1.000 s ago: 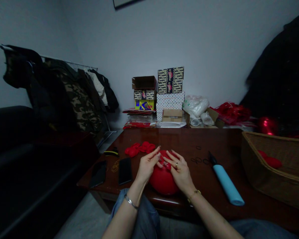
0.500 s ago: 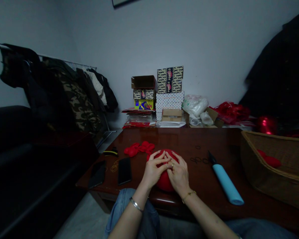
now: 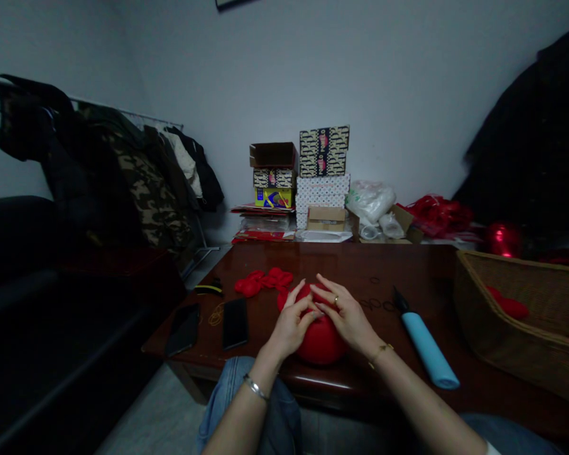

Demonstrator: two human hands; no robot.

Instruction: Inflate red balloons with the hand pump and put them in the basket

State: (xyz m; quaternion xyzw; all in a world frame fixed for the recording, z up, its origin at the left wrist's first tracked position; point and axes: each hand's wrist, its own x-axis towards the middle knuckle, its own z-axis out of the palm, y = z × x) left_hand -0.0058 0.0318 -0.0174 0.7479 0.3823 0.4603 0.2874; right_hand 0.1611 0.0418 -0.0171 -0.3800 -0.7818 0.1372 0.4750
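A round, inflated red balloon (image 3: 321, 344) rests near the front edge of the brown table, under both hands. My left hand (image 3: 289, 325) lies on its upper left side, thumb and fingers pinched together at the top of the balloon. From the other side my right hand (image 3: 351, 319), with a ring on one finger, meets it there, thumb and index finger closing near the same spot. The fingers hide the balloon's neck. Just behind, to the left, lies a row of small red balloons (image 3: 265, 281).
A light blue balloon pump (image 3: 429, 351) lies on the right, beside a wicker basket (image 3: 469, 303) holding red items. Two dark phones (image 3: 235, 323) and thin yellow bands (image 3: 216, 314) lie left. Dark loops (image 3: 374, 304) are right of the hands. Boxes (image 3: 323, 196) stand behind the table.
My right hand has shifted right and its fingers have lifted and spread a little. My left hand stays at the balloon's top, and more of the balloon's front shows.
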